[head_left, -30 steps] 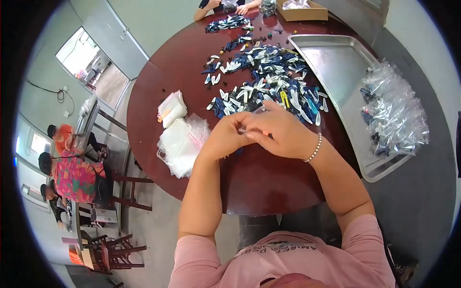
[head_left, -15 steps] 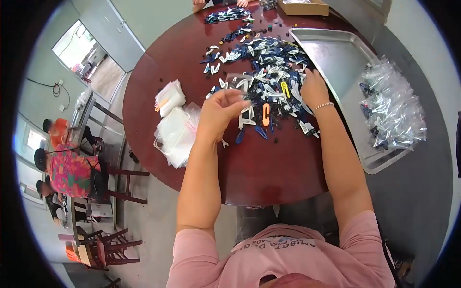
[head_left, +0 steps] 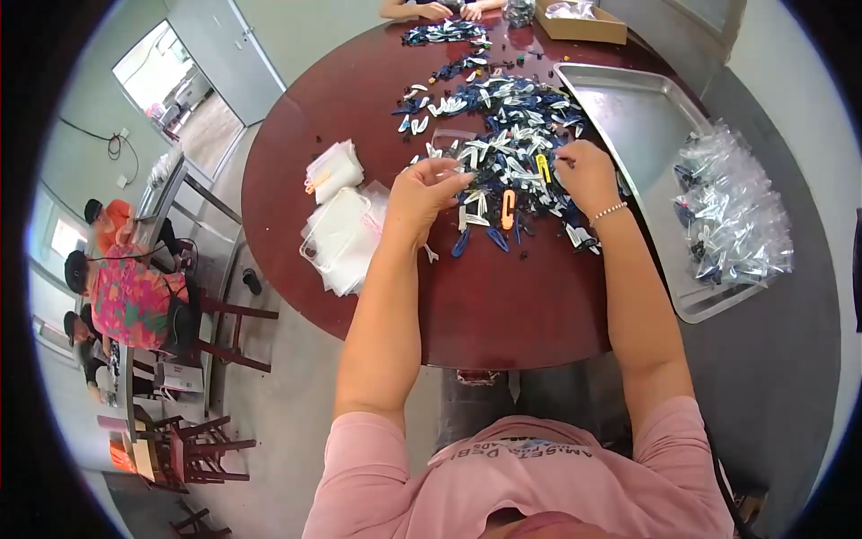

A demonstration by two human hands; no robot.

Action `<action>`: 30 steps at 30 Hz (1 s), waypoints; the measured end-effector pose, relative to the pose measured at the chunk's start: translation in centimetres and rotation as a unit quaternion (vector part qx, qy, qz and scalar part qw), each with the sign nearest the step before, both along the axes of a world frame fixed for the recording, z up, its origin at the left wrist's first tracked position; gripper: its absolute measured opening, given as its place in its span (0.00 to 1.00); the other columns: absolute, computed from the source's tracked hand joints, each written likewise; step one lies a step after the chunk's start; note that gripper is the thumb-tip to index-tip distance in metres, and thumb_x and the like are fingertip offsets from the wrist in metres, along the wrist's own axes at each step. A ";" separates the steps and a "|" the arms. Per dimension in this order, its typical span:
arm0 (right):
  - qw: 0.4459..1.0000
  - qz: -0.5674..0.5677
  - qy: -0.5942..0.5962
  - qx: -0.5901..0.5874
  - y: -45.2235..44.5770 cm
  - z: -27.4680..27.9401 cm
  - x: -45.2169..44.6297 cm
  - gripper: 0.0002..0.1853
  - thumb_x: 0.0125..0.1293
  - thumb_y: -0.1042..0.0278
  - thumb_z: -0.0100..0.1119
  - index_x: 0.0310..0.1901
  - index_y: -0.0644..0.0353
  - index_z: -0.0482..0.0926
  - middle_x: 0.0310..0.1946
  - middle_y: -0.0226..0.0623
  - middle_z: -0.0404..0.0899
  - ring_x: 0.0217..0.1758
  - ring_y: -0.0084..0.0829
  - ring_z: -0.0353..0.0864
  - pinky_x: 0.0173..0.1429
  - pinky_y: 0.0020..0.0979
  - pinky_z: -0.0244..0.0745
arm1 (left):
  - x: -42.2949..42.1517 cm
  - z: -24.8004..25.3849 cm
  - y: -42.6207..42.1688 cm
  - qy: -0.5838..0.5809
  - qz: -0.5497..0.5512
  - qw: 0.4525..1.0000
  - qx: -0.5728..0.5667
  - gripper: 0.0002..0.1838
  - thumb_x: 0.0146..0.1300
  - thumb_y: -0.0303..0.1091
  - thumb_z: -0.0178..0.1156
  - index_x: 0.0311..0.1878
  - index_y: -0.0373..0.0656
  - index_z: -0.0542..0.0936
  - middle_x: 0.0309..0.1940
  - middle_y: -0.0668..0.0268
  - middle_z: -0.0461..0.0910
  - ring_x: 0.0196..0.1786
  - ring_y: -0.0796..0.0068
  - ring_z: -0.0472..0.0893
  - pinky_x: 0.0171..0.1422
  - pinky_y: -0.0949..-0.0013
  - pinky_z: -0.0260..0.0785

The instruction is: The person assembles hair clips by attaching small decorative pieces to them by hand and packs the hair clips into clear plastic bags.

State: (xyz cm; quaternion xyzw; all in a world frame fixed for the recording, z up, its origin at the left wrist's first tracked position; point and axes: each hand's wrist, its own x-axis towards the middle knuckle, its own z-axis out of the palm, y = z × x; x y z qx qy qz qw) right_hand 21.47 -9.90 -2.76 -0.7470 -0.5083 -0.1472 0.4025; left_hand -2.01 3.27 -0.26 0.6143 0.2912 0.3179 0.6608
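Observation:
A heap of small blue, white and black clips [head_left: 503,126] lies on the dark red round table [head_left: 512,314]. My left hand [head_left: 427,196] pinches a clear plastic bag [head_left: 455,137] at the heap's near left edge. At the heap's right side my right hand [head_left: 585,180] has its fingertips pressed together among the clips; what they hold is too small to make out. Between my hands lie an orange clip [head_left: 508,209] and a yellow clip [head_left: 543,168]. Flat clear bags [head_left: 346,241] are stacked left of my left hand.
A metal tray [head_left: 628,117] on the right holds filled clear bags [head_left: 741,211]. Another bag stack [head_left: 334,171] sits at the left. At the far edge are a cardboard box [head_left: 584,27] and a person's hands [head_left: 436,11]. Several people sit at a side table.
My hands have parted from each other. The right one has moved to the heap's right side, and the left one holds the bag over the left edge. The orange clip now shows on the table.

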 end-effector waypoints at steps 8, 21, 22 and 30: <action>0.955 0.209 -0.030 -0.206 -1.2 1.1 -4.0 0.23 0.52 0.75 0.63 0.53 0.55 0.77 0.45 0.40 0.75 0.48 0.42 0.77 0.51 0.36 0.75 | 0.1 0.1 0.0 0.032 -0.022 0.999 0.017 0.20 0.54 0.33 0.72 0.49 0.40 0.80 0.39 0.68 0.83 0.39 0.81 0.79 0.40 0.76 0.70; 0.966 0.192 0.049 -0.165 -0.2 1.6 -3.5 0.08 0.53 0.75 0.63 0.36 0.59 0.80 0.34 0.42 0.77 0.39 0.39 0.80 0.44 0.36 0.76 | 0.6 -0.1 -1.2 0.047 -0.084 0.995 0.015 0.19 0.53 0.29 0.72 0.48 0.37 0.79 0.38 0.68 0.82 0.37 0.80 0.80 0.39 0.77 0.71; 0.964 0.200 0.098 -0.146 -0.2 1.7 -3.5 0.07 0.53 0.75 0.64 0.35 0.59 0.80 0.33 0.41 0.78 0.37 0.36 0.80 0.42 0.34 0.76 | 0.6 -0.2 -1.1 0.051 -0.083 0.995 0.019 0.19 0.53 0.29 0.72 0.48 0.37 0.79 0.38 0.68 0.82 0.37 0.81 0.80 0.39 0.77 0.71; 0.925 0.278 0.260 -0.003 -0.7 4.1 -5.9 0.09 0.57 0.76 0.66 0.41 0.63 0.81 0.36 0.29 0.78 0.37 0.18 0.76 0.44 0.22 0.74 | 0.6 0.5 -2.1 0.093 -0.090 0.988 0.080 0.18 0.54 0.28 0.71 0.47 0.35 0.80 0.35 0.68 0.83 0.37 0.81 0.80 0.40 0.77 0.70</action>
